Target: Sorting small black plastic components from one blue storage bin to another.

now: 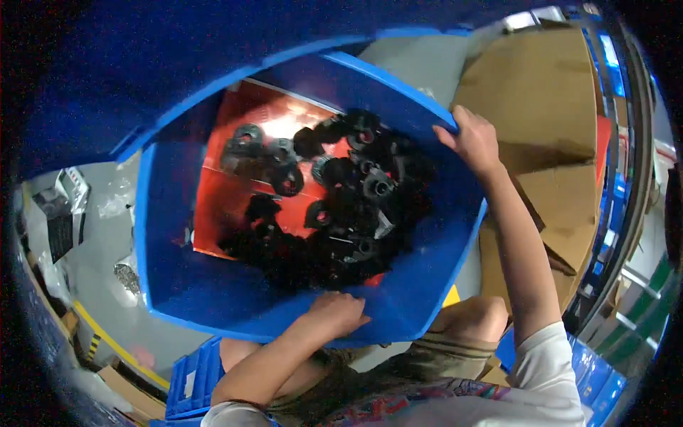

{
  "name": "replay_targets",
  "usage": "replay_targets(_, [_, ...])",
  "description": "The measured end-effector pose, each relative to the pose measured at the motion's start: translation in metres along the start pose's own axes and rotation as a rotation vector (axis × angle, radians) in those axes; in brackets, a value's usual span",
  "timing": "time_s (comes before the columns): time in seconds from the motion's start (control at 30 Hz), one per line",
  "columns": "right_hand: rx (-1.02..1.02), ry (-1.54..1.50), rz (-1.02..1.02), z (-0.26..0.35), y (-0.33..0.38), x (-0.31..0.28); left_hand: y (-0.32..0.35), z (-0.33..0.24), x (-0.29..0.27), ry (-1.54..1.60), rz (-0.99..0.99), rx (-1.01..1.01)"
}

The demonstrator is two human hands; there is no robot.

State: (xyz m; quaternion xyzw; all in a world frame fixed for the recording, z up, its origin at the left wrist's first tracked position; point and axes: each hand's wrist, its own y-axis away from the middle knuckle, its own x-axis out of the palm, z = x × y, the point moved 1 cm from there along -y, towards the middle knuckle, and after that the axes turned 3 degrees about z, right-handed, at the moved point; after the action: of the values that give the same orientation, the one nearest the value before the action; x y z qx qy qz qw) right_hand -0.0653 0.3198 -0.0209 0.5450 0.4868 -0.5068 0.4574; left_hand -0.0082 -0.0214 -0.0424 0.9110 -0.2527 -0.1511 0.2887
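Observation:
A large blue plastic bin (pixel 427 285) fills the middle of the head view, tilted up toward me. Inside it lies an orange-red sheet (pixel 242 121) with several black round plastic parts (pixel 341 199) heaped on it, some showing red centres. My left hand (pixel 338 313) grips the bin's near rim, fingers curled over the edge. My right hand (pixel 471 139) holds the far right rim. My knees (pixel 469 320) show below the bin.
Brown cardboard boxes (pixel 548 114) stand at the right. A grey floor (pixel 92 242) with a yellow line (pixel 114 341), plastic bags and dark packets lies at the left. Blue crates (pixel 192 381) sit at the lower left and lower right.

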Motion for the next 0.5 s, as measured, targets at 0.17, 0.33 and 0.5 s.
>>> replay_targets(0.17, [-0.026,-0.028,-0.034,-0.001,-0.004,-0.007,-0.03,0.017,0.049,-0.023,-0.041,0.061])
replay_targets(0.33, [-0.063,-0.082,-0.082,-0.007,0.001,-0.001,-0.031,0.006,0.021,-0.104,0.018,-0.127])
replay_targets(0.5, [-0.09,-0.136,-0.132,-0.008,0.002,0.0,-0.022,0.012,0.007,-0.044,-0.309,-0.173])
